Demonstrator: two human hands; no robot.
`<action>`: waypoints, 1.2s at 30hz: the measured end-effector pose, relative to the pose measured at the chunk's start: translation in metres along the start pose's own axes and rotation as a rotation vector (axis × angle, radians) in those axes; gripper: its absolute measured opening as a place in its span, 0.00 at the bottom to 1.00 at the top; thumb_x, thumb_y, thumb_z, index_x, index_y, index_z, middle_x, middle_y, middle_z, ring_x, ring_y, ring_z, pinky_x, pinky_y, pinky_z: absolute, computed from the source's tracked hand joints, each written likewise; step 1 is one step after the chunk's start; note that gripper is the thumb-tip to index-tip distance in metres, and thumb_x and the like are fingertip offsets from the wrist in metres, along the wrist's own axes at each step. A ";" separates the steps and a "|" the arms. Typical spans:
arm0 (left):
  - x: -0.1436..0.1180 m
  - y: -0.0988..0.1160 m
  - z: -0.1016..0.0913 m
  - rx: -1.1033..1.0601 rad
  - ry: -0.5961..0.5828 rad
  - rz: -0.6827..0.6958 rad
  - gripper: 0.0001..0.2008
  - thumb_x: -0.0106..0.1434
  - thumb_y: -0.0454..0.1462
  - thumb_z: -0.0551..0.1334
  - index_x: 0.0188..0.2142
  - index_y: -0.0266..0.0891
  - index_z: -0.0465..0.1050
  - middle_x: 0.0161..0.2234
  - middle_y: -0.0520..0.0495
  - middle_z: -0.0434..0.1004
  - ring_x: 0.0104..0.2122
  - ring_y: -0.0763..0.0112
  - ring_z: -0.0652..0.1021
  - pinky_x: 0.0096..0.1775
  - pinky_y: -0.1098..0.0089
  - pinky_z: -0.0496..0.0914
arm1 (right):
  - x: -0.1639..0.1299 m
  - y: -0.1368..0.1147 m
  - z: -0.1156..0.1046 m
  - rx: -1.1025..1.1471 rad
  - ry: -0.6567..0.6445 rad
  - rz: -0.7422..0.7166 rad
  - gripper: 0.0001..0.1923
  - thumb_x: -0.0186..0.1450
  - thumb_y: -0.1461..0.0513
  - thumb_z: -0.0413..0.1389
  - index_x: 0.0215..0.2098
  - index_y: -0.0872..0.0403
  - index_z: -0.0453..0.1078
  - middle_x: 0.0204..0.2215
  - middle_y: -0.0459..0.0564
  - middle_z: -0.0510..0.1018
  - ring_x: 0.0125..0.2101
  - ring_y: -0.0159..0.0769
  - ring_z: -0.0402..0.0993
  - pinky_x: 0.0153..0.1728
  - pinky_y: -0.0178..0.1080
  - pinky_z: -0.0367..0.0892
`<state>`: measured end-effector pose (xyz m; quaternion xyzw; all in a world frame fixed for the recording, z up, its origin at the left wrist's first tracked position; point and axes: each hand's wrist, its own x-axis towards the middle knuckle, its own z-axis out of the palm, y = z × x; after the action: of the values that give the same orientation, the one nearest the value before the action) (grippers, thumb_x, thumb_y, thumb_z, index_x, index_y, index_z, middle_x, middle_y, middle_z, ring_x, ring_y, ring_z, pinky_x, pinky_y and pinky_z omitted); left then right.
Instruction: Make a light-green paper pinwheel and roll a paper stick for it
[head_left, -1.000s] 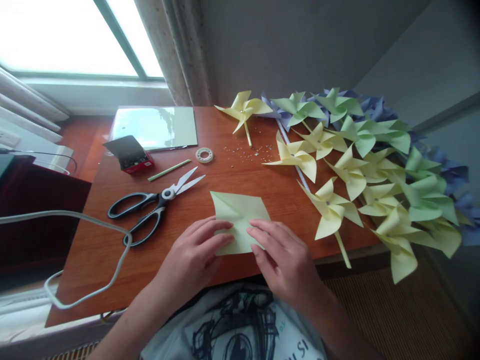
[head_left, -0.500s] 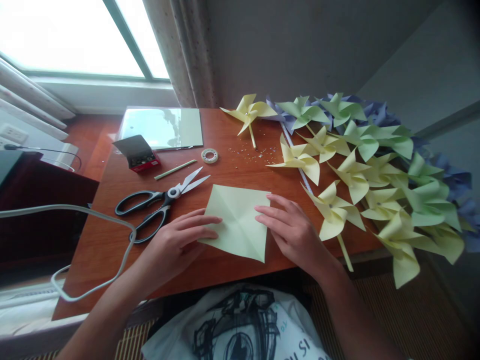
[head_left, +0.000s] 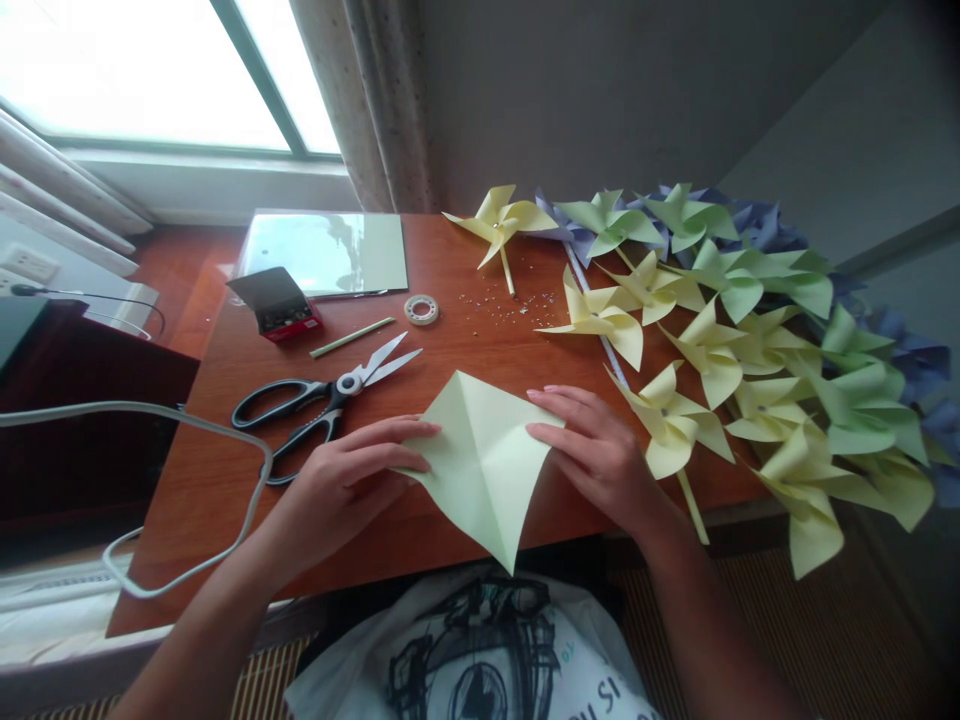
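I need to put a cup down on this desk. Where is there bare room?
Bare wood lies between the black-handled scissors and the white cable loop, and behind the pale yellow paper square. The right side is crowded with paper pinwheels.

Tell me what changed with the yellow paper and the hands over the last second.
The pale yellow paper square was folded a second ago; it has been opened out flat, showing creases, and turned so one corner now hangs over the table's near edge. The left hand and right hand moved apart from its middle to its side corners. The scissors, tape roll and pinwheels stayed put.
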<state>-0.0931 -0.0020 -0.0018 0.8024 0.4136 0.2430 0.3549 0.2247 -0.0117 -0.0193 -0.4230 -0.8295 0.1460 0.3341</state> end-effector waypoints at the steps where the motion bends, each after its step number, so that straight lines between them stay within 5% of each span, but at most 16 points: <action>1: 0.000 0.001 0.000 -0.002 0.022 -0.017 0.12 0.69 0.32 0.58 0.37 0.42 0.81 0.53 0.44 0.82 0.51 0.58 0.82 0.49 0.63 0.78 | -0.001 0.000 -0.002 0.016 0.006 0.012 0.16 0.70 0.70 0.55 0.50 0.48 0.78 0.58 0.55 0.78 0.60 0.46 0.72 0.56 0.56 0.74; 9: -0.006 -0.006 0.001 -0.171 0.202 -0.110 0.08 0.66 0.36 0.64 0.39 0.45 0.85 0.54 0.44 0.82 0.49 0.59 0.83 0.49 0.64 0.78 | -0.015 0.003 -0.011 0.283 0.019 0.255 0.16 0.71 0.66 0.55 0.50 0.45 0.80 0.58 0.53 0.79 0.56 0.44 0.78 0.55 0.51 0.75; 20: -0.007 -0.003 0.010 -0.459 0.360 -0.474 0.09 0.61 0.43 0.71 0.39 0.45 0.85 0.49 0.47 0.85 0.46 0.58 0.84 0.47 0.65 0.80 | -0.012 -0.005 0.001 0.757 0.104 0.689 0.07 0.66 0.56 0.65 0.42 0.46 0.84 0.56 0.51 0.81 0.57 0.47 0.77 0.59 0.52 0.73; 27: -0.006 0.000 0.011 -0.553 0.376 -0.609 0.16 0.55 0.46 0.75 0.39 0.39 0.85 0.36 0.45 0.88 0.36 0.60 0.86 0.42 0.66 0.82 | -0.008 -0.011 0.004 0.942 0.147 0.935 0.13 0.61 0.53 0.69 0.39 0.52 0.84 0.35 0.53 0.88 0.38 0.42 0.86 0.38 0.40 0.81; 31: -0.005 0.000 0.012 -0.429 0.403 -0.642 0.15 0.54 0.47 0.75 0.36 0.40 0.85 0.34 0.46 0.87 0.35 0.61 0.85 0.37 0.72 0.79 | -0.006 -0.012 0.011 0.932 0.249 0.980 0.12 0.58 0.54 0.71 0.35 0.52 0.84 0.31 0.51 0.88 0.35 0.38 0.85 0.36 0.35 0.79; 36: -0.007 -0.002 0.016 -0.525 0.450 -0.696 0.16 0.52 0.47 0.76 0.36 0.41 0.85 0.35 0.47 0.87 0.36 0.63 0.84 0.37 0.74 0.78 | -0.010 -0.012 0.018 0.934 0.394 1.007 0.10 0.56 0.56 0.73 0.34 0.51 0.84 0.28 0.47 0.87 0.31 0.34 0.83 0.34 0.33 0.76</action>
<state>-0.0869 -0.0125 -0.0142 0.4276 0.6485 0.3735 0.5070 0.2094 -0.0260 -0.0310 -0.5860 -0.3086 0.5434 0.5159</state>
